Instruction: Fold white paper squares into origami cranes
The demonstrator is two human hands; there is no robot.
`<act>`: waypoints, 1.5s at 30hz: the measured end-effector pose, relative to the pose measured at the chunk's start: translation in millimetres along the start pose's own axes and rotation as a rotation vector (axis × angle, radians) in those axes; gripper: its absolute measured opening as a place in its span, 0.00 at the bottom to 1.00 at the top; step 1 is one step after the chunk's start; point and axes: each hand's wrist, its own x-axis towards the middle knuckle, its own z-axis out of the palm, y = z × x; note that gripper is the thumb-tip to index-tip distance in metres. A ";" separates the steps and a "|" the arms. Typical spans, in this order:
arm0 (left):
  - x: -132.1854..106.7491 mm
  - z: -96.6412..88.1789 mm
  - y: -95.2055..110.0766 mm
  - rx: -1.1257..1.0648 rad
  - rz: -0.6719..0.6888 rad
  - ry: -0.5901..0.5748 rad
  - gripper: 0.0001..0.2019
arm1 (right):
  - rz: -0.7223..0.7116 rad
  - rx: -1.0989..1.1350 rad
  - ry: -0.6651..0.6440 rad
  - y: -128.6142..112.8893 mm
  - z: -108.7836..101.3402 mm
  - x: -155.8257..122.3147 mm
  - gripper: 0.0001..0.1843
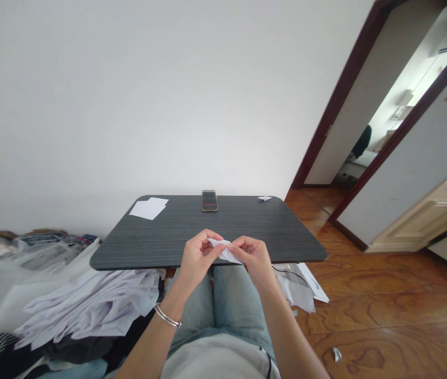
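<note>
Both hands meet over the near edge of a dark grey table (160, 237), just above my lap. My left hand (198, 256) and my right hand (252, 256) each pinch one end of a small folded piece of white paper (225, 250). The fingers of both hands are curled closed on it. A silver bangle circles my left wrist.
On the table lie a stack of white sheets (148, 208) at the far left, a phone (209, 200) propped at the far middle, and a small folded paper figure (265, 198) at the far right. Crumpled paper and clothes pile up at left. Wooden floor and an open doorway lie right.
</note>
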 end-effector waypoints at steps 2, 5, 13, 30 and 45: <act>0.6 -0.6 -0.1 0.003 0.009 0.003 0.09 | 0.014 0.026 -0.010 -0.4 -0.4 -0.6 0.10; 1.2 -1.8 -0.1 -0.016 0.007 -0.001 0.09 | 0.031 0.054 -0.017 -0.7 -1.1 -0.8 0.10; 0.4 -2.8 0.2 -0.021 -0.001 -0.017 0.09 | 0.075 0.060 -0.041 -2.2 -1.8 0.6 0.09; -0.4 5.6 8.3 -0.252 -0.038 0.087 0.18 | 0.015 0.105 -0.079 0.4 3.8 -2.9 0.10; -3.3 7.1 7.2 -0.181 -0.031 0.120 0.09 | -0.022 0.080 -0.093 2.6 -1.0 2.6 0.06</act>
